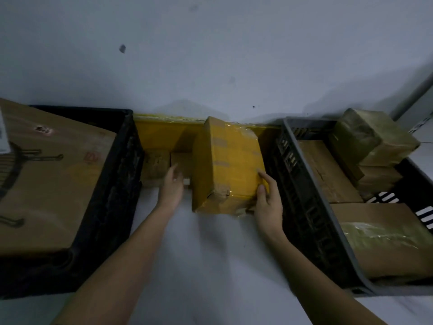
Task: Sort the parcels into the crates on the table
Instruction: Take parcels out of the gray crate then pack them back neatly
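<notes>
Lower frame: two bare forearms reach up from the bottom edge over the pale tabletop (210, 266), which runs between two crates.

Right hand (267, 202), centre frame: its grip is closed on the near right corner of the yellow parcel (227, 165), thumb on the top face, the other fingers hidden behind the side. Judged to be a steadying or lifting hold at the corner nearest the right crate (304, 207).

Left hand (172, 186), just left of the parcel: fingers relaxed and spread, holding nothing, apart from the parcel's left face — likely placed to take that side for a two-handed lift.

The parcel stands on the tabletop at centre, between the crates and in neither. It is a box wrapped in yellow tape with glossy film over it, creased at the near corner, brown patches showing through.

Mid frame, left: the black crate (110, 195) is filled by one large carton (51, 184). Right crate holds several brown parcels, one wrapped box (370, 137) perched on its far rim.

Far centre: small boxes (157, 165) and a long yellow parcel (164, 134) lie against the wall (210, 55) — unsorted, by their position.
</notes>
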Motion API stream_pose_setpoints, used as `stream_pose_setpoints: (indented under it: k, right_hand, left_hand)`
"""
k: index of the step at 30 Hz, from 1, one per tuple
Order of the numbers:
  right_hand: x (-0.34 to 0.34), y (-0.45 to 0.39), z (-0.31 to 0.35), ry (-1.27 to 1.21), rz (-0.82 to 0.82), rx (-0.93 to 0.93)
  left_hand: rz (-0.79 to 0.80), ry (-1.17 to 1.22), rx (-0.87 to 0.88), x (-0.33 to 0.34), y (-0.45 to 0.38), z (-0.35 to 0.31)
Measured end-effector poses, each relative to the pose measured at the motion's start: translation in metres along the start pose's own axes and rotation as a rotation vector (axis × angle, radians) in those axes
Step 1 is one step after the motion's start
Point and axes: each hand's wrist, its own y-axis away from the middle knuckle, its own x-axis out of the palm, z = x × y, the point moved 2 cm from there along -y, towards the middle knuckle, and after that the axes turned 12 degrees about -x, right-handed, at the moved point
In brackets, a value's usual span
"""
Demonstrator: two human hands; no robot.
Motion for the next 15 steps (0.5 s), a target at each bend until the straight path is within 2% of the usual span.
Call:
stream_pose_setpoints:
  k: [3,6,9,13,15]
  right_hand:
    - [0.027,0.013,0.011,-0.029,0.074,-0.049]
    - [0.054,0.03,0.016,-0.051,0.167,-0.072]
    - [0.076,0.046,0.017,-0.089,0.27,-0.071]
    - [0.092,0.069,0.009,-0.04,0.42,-0.068]
    - [0.097,0.082,0.0,-0.008,0.483,-0.057]
  left_hand:
    - [-0.199,-0.077,0.267,-0.049,0.019,-0.031]
    - [-0.292,-0.21,0.448,-0.094,0.038,-0.057]
    - [-0.293,-0.4,0.476,-0.131,0.048,-0.066]
    - [-0.437,-0.931,0.521,-0.17,0.053,-0.05]
    - [-0.457,-1.046,0.426,-0.181,0.056,-0.031]
